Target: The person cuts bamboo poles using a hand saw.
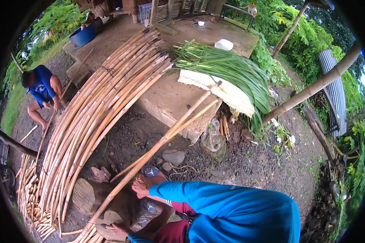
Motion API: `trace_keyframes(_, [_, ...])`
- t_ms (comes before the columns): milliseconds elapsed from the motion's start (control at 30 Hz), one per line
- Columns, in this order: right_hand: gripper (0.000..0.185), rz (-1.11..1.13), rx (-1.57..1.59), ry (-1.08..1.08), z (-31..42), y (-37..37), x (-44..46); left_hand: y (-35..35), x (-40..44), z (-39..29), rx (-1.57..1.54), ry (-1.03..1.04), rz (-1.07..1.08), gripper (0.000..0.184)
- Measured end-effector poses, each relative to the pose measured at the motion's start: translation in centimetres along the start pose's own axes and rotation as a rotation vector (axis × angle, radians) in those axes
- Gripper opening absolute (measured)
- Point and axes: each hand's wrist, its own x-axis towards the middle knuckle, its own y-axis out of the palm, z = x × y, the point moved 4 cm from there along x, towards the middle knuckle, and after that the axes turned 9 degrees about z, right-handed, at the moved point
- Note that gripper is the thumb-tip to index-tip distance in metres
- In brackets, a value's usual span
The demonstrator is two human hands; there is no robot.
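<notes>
My right hand (141, 186), in a blue sleeve, is closed in a loose fist close beside a long bamboo pole (150, 154). Whatever it may hold is hidden. Lower down, my left hand (118, 229) has its fingers curled by a thin dark object, too small to name, over a wood block (109, 220). The pole slants from the concrete slab down past both hands to the lower left. A second, thinner pole (194, 115) crosses beneath it. Left of my hands lies a big bundle of long bamboo poles (97, 109), tied near its upper part.
Another person (42, 91) in blue squats at the left, hands by a pole. Long green leaves (219, 62) and a white sack (215, 89) lie on the concrete slab (162, 97). Cut pieces (38, 216) pile at lower left. A log (84, 196) and stones (173, 156) lie nearby.
</notes>
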Motion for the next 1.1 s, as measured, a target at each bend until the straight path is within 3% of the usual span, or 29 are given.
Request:
trace_keyframes(267, [0.038, -0.256, 0.035, -0.015, -0.3, 0.2, -0.2, 0.1, -0.2, -0.4, 0.025, 0.009, 0.015, 0.054])
trace_keyframes(333, [0.037, 0.004, 0.792, -0.107, -0.8, 0.8, 1.0, 0.2, -0.3, -0.4, 0.034, 0.012, 0.019, 0.056])
trace_keyframes(367, [0.037, 0.005, 0.795, -0.109, -0.5, 0.6, 0.8, 0.1, -0.3, -0.3, 0.032, 0.014, 0.018, 0.057])
trace_keyframes(433, [0.036, -0.224, 0.026, 0.021, 0.3, -0.7, -0.2, -0.3, -0.3, -0.2, 0.039, 0.016, 0.020, 0.059])
trace_keyframes(567, [0.036, -0.235, 0.046, -0.012, 0.1, -0.5, -0.3, -0.6, -0.3, -0.1, 0.049, 0.019, 0.027, 0.062])
trace_keyframes(633, [0.032, -0.049, 0.038, 0.065, 0.1, -0.8, -0.3, -0.5, -0.2, -0.1, 0.052, 0.020, 0.029, 0.064])
trace_keyframes(767, [0.030, 0.041, 0.183, 0.023, 0.0, -1.1, -0.3, -0.6, -0.2, 0.0, 0.073, 0.024, 0.033, 0.068])
trace_keyframes(833, [0.037, 0.138, 0.023, 0.078, 0.2, -2.2, -0.2, -0.8, -0.3, 0.0, 0.084, 0.026, 0.033, 0.070])
trace_keyframes(1100, [0.036, 0.097, 0.028, 0.041, 0.3, -2.9, -0.1, -0.4, -0.2, 1.3, 0.107, 0.032, 0.014, 0.069])
